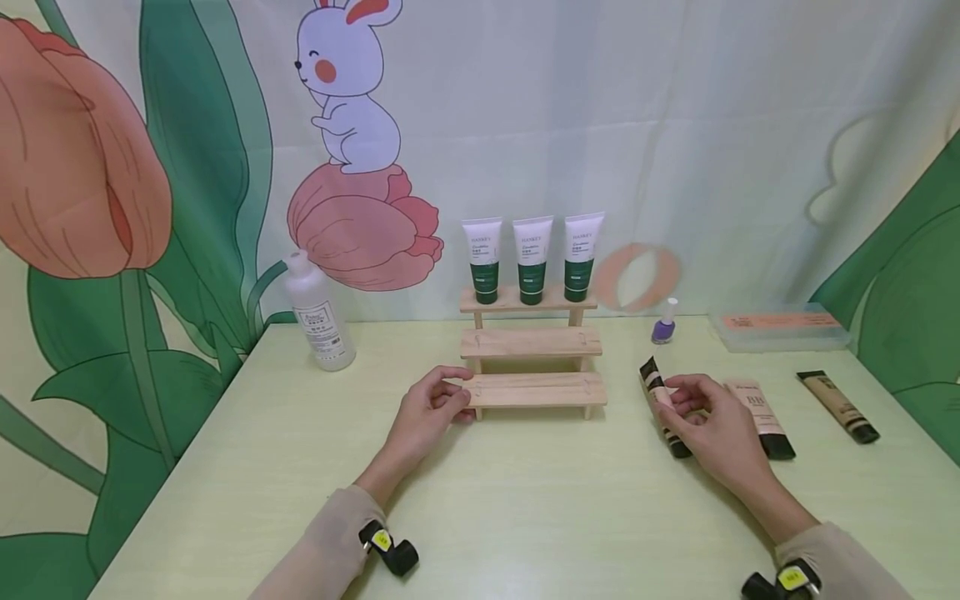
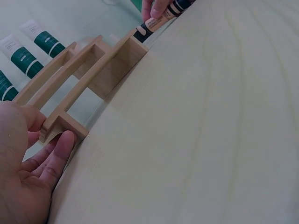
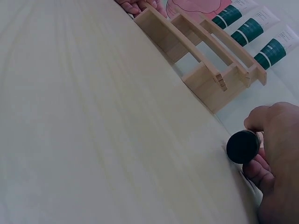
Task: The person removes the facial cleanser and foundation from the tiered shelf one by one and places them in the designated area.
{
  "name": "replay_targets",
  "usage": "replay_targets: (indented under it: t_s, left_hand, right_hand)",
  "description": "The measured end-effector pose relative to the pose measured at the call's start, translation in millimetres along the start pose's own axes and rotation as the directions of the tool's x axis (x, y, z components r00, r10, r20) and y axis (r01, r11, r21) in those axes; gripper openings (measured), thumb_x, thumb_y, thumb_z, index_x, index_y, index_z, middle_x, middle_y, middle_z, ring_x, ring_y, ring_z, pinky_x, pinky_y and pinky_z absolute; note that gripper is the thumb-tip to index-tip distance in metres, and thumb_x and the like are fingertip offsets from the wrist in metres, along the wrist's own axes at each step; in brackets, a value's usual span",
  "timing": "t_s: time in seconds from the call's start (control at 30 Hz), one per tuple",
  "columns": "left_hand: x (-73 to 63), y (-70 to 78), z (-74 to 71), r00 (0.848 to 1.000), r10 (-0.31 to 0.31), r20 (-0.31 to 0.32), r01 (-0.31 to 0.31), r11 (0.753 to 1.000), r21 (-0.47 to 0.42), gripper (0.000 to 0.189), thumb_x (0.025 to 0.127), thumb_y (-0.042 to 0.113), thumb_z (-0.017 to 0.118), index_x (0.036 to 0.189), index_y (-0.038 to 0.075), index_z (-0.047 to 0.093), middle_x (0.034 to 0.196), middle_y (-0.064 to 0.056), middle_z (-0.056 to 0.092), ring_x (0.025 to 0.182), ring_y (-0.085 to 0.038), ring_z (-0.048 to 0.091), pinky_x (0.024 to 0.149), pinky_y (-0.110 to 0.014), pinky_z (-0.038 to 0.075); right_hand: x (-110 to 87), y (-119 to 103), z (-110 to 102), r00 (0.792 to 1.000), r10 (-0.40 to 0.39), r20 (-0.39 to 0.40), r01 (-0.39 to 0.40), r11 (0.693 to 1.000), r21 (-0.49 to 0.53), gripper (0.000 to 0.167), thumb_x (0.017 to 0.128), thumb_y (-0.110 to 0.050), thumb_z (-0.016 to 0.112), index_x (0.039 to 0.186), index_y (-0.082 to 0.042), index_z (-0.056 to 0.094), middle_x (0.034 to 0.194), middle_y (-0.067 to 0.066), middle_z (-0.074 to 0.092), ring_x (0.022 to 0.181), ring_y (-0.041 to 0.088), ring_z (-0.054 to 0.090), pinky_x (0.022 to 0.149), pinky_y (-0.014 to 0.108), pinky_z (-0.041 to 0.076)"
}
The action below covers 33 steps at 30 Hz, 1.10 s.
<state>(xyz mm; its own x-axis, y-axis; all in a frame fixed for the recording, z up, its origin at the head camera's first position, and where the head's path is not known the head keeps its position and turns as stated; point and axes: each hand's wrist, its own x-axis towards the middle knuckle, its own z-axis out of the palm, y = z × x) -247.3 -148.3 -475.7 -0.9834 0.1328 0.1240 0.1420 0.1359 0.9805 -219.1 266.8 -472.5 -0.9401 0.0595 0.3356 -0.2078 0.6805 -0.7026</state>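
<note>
A three-step wooden display stand (image 1: 534, 390) stands mid-table, with three white-and-green squeeze tubes (image 1: 531, 262) upright on its top step. My left hand (image 1: 427, 410) holds the left end of the bottom step; in the left wrist view the thumb (image 2: 64, 143) is at its end support. Right of the stand, my right hand (image 1: 718, 427) pinches a slim black-and-beige cosmetic tube (image 1: 657, 392) between thumb and fingers. Its round black cap (image 3: 243, 147) faces the right wrist camera. Partly behind that hand lies a beige BB cream tube (image 1: 763, 414) with a black cap.
Farther right lies a gold tube (image 1: 837, 406) with a black cap. A purple nail polish bottle (image 1: 663, 331) and a clear plastic case (image 1: 783, 332) are along the back edge. At the back left stands a white bottle (image 1: 320, 321). A printed curtain (image 1: 525, 108) hangs behind the table.
</note>
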Motion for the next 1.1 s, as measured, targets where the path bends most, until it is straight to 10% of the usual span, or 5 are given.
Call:
replay_targets:
  t_s: [0.27, 0.63, 0.93, 1.1]
  left_hand:
    - [0.2, -1.2, -0.3, 1.0, 0.007, 0.002, -0.007, 1.0, -0.003, 0.027, 0.111, 0.005, 0.068, 0.138, 0.005, 0.07, 0.11, -0.019, 0.074, 0.094, -0.029, 0.08, 0.084, -0.033, 0.071]
    - [0.8, -1.3, -0.3, 1.0, 0.006, 0.004, -0.006, 1.0, 0.001, 0.027, 0.11, 0.005, 0.068, 0.138, 0.005, 0.07, 0.11, -0.019, 0.075, 0.094, -0.029, 0.081, 0.083, -0.034, 0.071]
    - [-0.3, -0.9, 0.0, 1.0, 0.003, 0.002, -0.003, 1.0, 0.003, 0.027, 0.111, 0.005, 0.068, 0.137, 0.005, 0.07, 0.11, -0.019, 0.075, 0.094, -0.029, 0.081, 0.083, -0.034, 0.071]
    - [1.2, -0.7, -0.6, 1.0, -0.003, 0.005, 0.003, 1.0, 0.002, 0.027, 0.111, 0.005, 0.068, 0.138, 0.006, 0.07, 0.11, -0.019, 0.075, 0.094, -0.028, 0.08, 0.084, -0.033, 0.071]
  right_hand:
    - [-0.4, 0.4, 0.0, 0.999, -0.04, -0.035, 0.04, 0.999, -0.004, 0.039, 0.105, -0.03, 0.081, 0.132, -0.003, 0.071, 0.113, 0.013, 0.069, 0.096, 0.02, 0.063, 0.072, 0.007, 0.051]
    - [-1.7, -3.3, -3.3, 0.954, -0.078, -0.291, 0.131, 0.977, 0.167, 0.036, 0.096, 0.0, 0.081, 0.131, -0.005, 0.072, 0.118, 0.005, 0.063, 0.098, 0.013, 0.062, 0.073, 0.009, 0.049]
    - [3.3, -12.7, -4.4, 0.904, -0.246, -0.351, 0.361, 0.878, 0.315, 0.048, 0.091, 0.021, 0.073, 0.136, 0.009, 0.064, 0.123, 0.002, 0.067, 0.104, 0.012, 0.069, 0.082, 0.011, 0.057]
    - [15.3, -33.9, -7.9, 0.917, -0.216, -0.335, 0.349, 0.84, 0.416, 0.053, 0.094, 0.019, 0.073, 0.144, 0.007, 0.058, 0.131, 0.012, 0.065, 0.115, 0.022, 0.072, 0.09, 0.016, 0.061]
